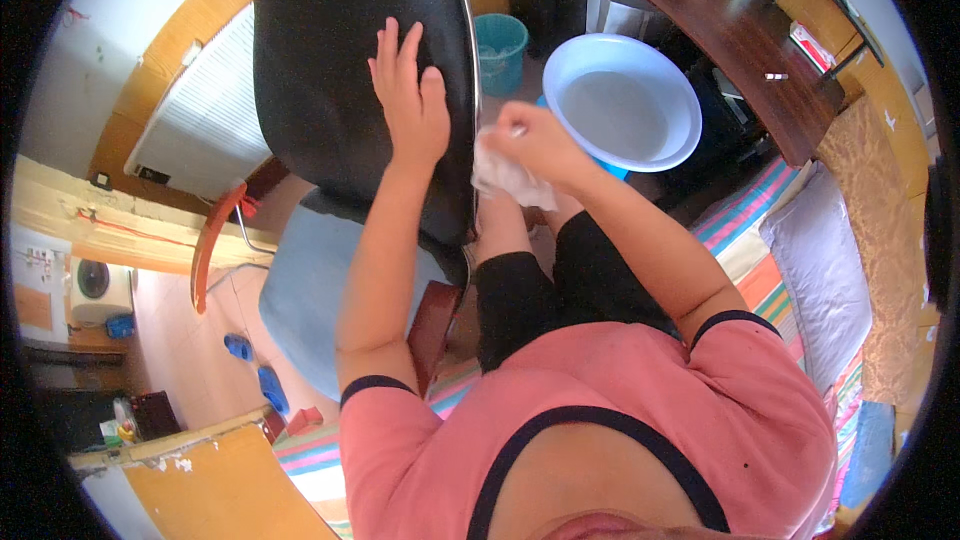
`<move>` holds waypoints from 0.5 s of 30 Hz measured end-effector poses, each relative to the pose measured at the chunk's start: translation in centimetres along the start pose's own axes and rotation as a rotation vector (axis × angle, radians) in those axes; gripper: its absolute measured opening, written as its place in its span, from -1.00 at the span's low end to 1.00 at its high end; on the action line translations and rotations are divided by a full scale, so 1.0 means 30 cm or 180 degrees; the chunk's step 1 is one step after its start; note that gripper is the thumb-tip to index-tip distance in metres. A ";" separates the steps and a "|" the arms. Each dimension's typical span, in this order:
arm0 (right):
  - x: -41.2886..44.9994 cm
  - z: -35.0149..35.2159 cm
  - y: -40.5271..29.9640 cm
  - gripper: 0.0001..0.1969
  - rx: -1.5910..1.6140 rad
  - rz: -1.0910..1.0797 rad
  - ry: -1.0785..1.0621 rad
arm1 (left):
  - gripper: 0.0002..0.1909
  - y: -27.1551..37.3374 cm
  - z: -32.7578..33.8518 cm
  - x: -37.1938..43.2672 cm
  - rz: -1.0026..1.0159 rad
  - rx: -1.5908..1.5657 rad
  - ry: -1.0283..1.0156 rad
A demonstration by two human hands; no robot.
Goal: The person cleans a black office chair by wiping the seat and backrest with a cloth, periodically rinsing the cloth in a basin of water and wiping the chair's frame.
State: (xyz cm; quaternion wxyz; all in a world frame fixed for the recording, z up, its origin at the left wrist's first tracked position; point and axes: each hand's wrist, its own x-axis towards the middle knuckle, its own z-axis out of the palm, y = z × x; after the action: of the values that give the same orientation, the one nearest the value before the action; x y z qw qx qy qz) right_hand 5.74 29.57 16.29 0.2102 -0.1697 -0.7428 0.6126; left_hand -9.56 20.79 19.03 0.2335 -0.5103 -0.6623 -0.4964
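Observation:
My left hand (411, 97) lies with its fingers apart against the black backrest (330, 60) of a chair with a curved metal frame. A crumpled pale cloth (510, 178) hangs from my right hand (534, 142), which is closed on it beside the metal edge (475, 67) of the backrest. The right hand is slightly blurred. Behind it, to the right, a light blue basin (551, 94) holds greyish water. The chair's seat has a blue cover (307, 270).
A teal bucket (501, 52) stands behind the chair frame. The dark wooden desk (750, 37) runs along the upper right, above the basin's right side. Wooden armrests (201, 262) flank the seat. Blue slippers (271, 388) lie on the tiled floor; a striped bed (772, 277) is at right.

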 end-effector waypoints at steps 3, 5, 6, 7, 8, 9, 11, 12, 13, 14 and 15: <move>-0.030 -0.102 0.001 -0.89 0.2240 0.0251 -0.0461 | -0.64 0.081 -0.042 0.003 -0.0271 -0.0574 0.0066; -0.061 -0.108 -0.059 -0.88 0.3384 0.0019 -0.0548 | -0.77 0.166 -0.086 -0.015 0.0023 -0.0414 0.0026; -0.064 -0.124 -0.051 -0.83 0.3407 -0.0171 -0.0863 | -0.85 0.216 -0.109 -0.030 0.0111 -0.0628 0.0079; -0.067 -0.133 -0.058 -0.83 0.3405 -0.0173 -0.0879 | -0.92 0.255 -0.122 -0.056 0.0179 -0.0833 0.0140; -0.076 -0.141 -0.074 -0.81 0.3319 -0.0404 -0.0977 | -0.92 0.285 -0.136 -0.083 0.0201 -0.0952 -0.0035; -0.092 -0.146 -0.085 -0.79 0.3233 -0.0626 -0.1078 | -0.88 0.315 -0.148 -0.112 0.0215 -0.1066 -0.0209; -0.117 -0.147 -0.093 -0.79 0.3130 -0.0665 -0.0901 | -0.79 0.358 -0.154 -0.161 0.0350 -0.0879 -0.0764; -0.133 -0.145 -0.094 -0.78 0.3028 -0.0709 -0.0678 | -0.78 0.391 -0.160 -0.182 -0.0070 -0.0774 -0.1181; -0.148 -0.143 -0.095 -0.78 0.3039 -0.0692 -0.0714 | -0.78 0.407 -0.145 -0.187 -0.0094 -0.0746 -0.1165; -0.163 -0.142 -0.095 -0.78 0.2873 -0.0725 -0.0614 | -0.76 0.417 -0.127 -0.191 -0.0301 -0.0810 -0.1017; -0.172 -0.142 -0.095 -0.78 0.2701 -0.0770 -0.0506 | -0.74 0.417 -0.113 -0.192 -0.0493 -0.0883 -0.0866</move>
State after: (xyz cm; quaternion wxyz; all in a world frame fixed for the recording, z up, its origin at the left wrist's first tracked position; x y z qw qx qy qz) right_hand 12.39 29.96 19.25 0.2736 0.0673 -0.4541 0.8452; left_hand 3.25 15.03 20.93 0.0306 -0.5474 -0.6503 -0.5258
